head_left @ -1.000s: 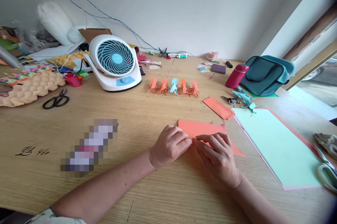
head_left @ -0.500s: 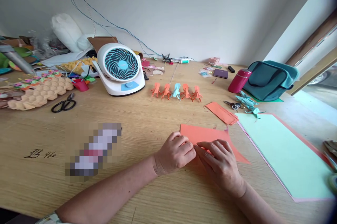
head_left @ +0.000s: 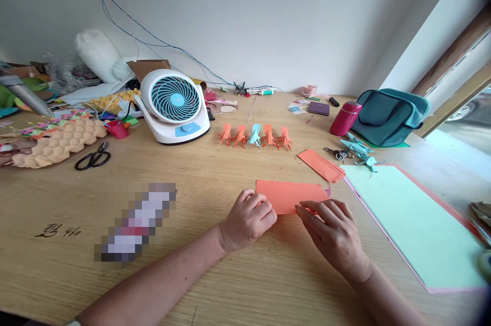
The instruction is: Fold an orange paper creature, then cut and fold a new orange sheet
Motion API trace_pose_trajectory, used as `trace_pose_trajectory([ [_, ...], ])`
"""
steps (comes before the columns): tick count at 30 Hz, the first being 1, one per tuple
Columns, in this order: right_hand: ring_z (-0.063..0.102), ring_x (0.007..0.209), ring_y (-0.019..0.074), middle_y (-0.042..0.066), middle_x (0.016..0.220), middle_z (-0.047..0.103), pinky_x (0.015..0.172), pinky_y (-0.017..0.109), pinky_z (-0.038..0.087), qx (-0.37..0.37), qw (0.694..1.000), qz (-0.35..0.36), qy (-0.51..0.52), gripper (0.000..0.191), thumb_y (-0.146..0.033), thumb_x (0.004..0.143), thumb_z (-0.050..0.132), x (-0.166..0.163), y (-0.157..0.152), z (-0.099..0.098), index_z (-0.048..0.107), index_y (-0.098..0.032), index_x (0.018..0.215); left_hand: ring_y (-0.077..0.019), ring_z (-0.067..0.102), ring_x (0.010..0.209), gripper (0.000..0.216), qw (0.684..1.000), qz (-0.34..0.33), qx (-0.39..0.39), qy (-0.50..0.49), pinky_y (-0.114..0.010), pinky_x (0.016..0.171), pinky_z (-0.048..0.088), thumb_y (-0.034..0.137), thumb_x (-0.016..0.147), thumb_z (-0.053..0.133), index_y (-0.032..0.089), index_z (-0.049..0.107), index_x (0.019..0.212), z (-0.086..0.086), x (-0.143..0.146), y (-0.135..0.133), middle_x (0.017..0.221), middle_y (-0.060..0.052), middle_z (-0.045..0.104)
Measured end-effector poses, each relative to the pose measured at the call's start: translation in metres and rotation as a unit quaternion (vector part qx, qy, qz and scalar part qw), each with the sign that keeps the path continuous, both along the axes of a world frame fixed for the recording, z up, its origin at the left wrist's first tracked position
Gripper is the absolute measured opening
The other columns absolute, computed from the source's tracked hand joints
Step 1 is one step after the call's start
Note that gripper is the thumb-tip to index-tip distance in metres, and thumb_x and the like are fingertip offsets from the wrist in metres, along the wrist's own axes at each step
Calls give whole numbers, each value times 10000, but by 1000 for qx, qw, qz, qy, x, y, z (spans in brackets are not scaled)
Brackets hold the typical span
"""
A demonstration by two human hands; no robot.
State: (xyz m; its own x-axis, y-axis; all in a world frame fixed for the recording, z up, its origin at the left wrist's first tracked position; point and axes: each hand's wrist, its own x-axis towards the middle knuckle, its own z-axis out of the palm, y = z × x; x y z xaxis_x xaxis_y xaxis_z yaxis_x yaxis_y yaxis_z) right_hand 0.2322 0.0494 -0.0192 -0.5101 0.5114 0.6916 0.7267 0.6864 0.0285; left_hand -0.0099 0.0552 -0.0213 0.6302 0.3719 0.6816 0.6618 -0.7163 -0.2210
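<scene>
An orange sheet of paper [head_left: 289,194] lies folded on the wooden table [head_left: 215,285] right in front of me. My left hand [head_left: 248,218] rests on its left end, fingers curled and pressing the paper down. My right hand [head_left: 334,234] lies on the paper's right part, fingers stretched forward along the folded edge. A row of small folded paper figures [head_left: 255,135], orange with one blue, stands farther back. A folded orange strip [head_left: 321,165] lies to the right of them.
A white and blue desk fan [head_left: 174,106] stands at back left, black scissors [head_left: 93,158] left of it. A large pale green sheet [head_left: 410,224] covers the right side. A red flask [head_left: 344,118] and teal bag [head_left: 389,116] sit at back right.
The orange paper has been folded over into a narrower rectangle; its lower right point is gone. My right hand slid right along the fold, my left hand stayed at the left end.
</scene>
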Motion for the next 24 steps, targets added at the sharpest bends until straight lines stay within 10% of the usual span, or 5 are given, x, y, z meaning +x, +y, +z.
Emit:
trace_pose_trajectory([
  [24,639,870,190,66,1070,707,793,352,454,-88,995,24,-43,234,-172,954,524,54,19,6,668,-239,1125,-168,540,840,92,999,22,-38,-17,-359,817,356,132,859,540,188,604,824,6,-10,-1,759,-3,610],
])
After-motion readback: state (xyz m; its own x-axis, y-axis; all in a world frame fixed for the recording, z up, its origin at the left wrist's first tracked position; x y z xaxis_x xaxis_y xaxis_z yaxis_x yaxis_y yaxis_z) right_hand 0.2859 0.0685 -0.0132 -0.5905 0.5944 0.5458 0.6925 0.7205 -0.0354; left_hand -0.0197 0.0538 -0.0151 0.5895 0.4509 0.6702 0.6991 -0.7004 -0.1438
